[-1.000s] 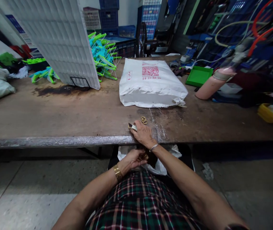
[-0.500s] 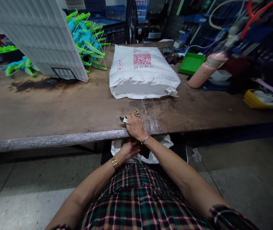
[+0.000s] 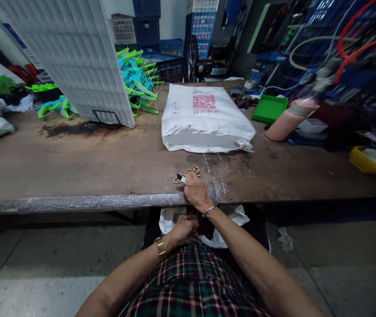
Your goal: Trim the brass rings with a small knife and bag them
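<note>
My right hand [image 3: 197, 191] rests at the table's front edge, fingers closed round a white-handled cutter [image 3: 183, 179] whose black tip points left. Just beyond the fingers lie several brass-coloured rings [image 3: 195, 170], and one more ring [image 3: 176, 180] is beside the tip. Lower down, my left hand [image 3: 185, 226] is over an open white bag [image 3: 170, 219] in my lap, below the table edge. Its fingers are curled together in shadow, and I cannot make out what they hold. Dark brown contents [image 3: 205, 228] show inside the bag.
A stuffed white sack [image 3: 204, 119] with red print lies on the wooden table [image 3: 108, 167]. Left of it stand a white ribbed panel [image 3: 85, 57] and green-and-blue plastic pieces [image 3: 140, 83]. To the right are a green tray [image 3: 270, 109], a pink bottle [image 3: 290, 123] and a yellow basket [image 3: 369, 164].
The view has tilted up and shifted left, so everything appears lower and further right. My left hand's fingers have curled in more. The right hand still holds the cutter near the rings.
</note>
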Demonstrator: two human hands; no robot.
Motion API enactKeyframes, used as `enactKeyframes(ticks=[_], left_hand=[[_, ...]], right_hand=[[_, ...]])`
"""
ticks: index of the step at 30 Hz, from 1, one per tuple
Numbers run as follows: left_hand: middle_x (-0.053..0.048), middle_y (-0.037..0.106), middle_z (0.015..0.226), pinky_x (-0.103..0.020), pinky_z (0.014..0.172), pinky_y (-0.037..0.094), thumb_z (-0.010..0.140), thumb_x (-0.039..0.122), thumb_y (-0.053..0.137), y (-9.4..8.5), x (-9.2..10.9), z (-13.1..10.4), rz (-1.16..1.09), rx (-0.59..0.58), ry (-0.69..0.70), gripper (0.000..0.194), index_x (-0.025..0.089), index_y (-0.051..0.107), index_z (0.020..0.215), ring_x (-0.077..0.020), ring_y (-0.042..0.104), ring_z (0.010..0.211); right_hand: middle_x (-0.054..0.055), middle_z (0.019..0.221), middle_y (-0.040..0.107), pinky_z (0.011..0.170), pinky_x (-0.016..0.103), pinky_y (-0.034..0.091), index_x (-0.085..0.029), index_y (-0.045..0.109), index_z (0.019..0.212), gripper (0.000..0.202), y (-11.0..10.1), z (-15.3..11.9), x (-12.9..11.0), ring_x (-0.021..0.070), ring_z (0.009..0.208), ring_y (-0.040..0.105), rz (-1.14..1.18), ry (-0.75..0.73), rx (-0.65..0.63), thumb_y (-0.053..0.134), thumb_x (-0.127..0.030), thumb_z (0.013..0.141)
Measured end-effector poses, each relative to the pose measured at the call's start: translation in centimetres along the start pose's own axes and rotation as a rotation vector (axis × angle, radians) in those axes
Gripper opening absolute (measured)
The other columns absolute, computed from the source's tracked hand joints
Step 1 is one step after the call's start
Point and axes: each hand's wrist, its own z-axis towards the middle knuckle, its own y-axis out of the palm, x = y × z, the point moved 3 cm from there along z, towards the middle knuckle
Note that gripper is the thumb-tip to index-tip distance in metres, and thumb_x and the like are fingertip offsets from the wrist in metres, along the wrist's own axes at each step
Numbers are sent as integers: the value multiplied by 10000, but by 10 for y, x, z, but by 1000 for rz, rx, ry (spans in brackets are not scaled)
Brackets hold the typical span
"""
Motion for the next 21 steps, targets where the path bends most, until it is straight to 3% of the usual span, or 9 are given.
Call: enactKeyframes(ticks=[5, 8, 11, 15, 18, 21], left_hand=[[-2, 533, 598, -231, 494, 380, 610, 256, 589, 0, 14, -15, 57, 28, 19, 160, 134, 586, 713, -114, 490, 543], [-8, 550, 653, -219, 474, 390, 661, 334, 573, -1, 33, -28, 115, 56, 108, 247, 136, 572, 809, -118, 522, 561], [33, 504, 599, -193, 396, 353, 714, 412, 533, -4, 59, -40, 115, 148, 244, 318, 151, 520, 896, -83, 453, 451], [70, 469, 558, -169, 372, 323, 769, 431, 502, -9, 92, -46, 117, 258, 404, 399, 166, 457, 1064, -57, 379, 392], [71, 468, 550, -166, 378, 312, 786, 437, 503, -9, 106, -41, 145, 220, 448, 443, 164, 450, 1131, -54, 372, 393], [63, 458, 533, -170, 391, 295, 776, 467, 521, -5, 111, -36, 172, 160, 456, 369, 145, 550, 954, -46, 355, 399]], right_hand=[[68, 997, 598, 656, 262, 359, -195, 561, 977, 248, 0, 3, 6, 171, 805, 551, 187, -38, 94, 390, -157, 802], [46, 826, 606, 637, 247, 365, -185, 558, 896, 200, -6, 1, 13, 153, 723, 530, 434, -34, 100, 375, -238, 835], [-16, 630, 532, 579, 231, 360, -194, 527, 790, 224, -16, -8, 21, 123, 582, 469, 709, 14, 45, 364, -337, 847], [-57, 549, 494, 571, 222, 365, -190, 498, 744, 199, -31, -24, 24, 97, 525, 448, 928, 29, -98, 404, -346, 824], [-55, 548, 515, 564, 217, 362, -179, 504, 721, 207, -39, -35, 25, 85, 520, 452, 977, 40, -186, 419, -338, 824], [-50, 553, 531, 551, 207, 356, -174, 513, 718, 207, -41, -42, 27, 78, 521, 453, 1005, 68, -221, 443, -342, 817]])
